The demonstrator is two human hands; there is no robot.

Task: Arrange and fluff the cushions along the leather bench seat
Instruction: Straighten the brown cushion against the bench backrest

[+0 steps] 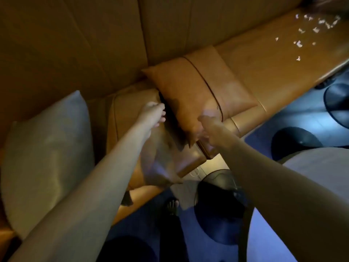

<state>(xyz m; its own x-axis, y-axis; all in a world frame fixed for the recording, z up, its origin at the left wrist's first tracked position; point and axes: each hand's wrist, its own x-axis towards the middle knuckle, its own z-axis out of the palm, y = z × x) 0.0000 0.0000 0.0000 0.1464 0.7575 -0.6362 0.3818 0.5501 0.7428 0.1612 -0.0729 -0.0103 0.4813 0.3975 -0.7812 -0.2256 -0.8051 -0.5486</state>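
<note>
A tan leather cushion (194, 91) leans against the backrest of the leather bench seat (273, 72), tilted, with its lower corner over the seat's front edge. My left hand (153, 114) sits at the cushion's left edge, fingers curled behind it. My right hand (207, 127) is at the cushion's lower right edge near a small snap button; motion blur hides the fingers, so the grip is unclear. A pale grey cushion (47, 156) stands on the seat at the far left.
Several white scraps (313, 29) lie scattered on the seat at the far right. Round dark table bases (294, 142) stand on the blue-lit floor in front of the bench. A round tabletop edge (321, 167) is at the right. My foot (172, 205) is below.
</note>
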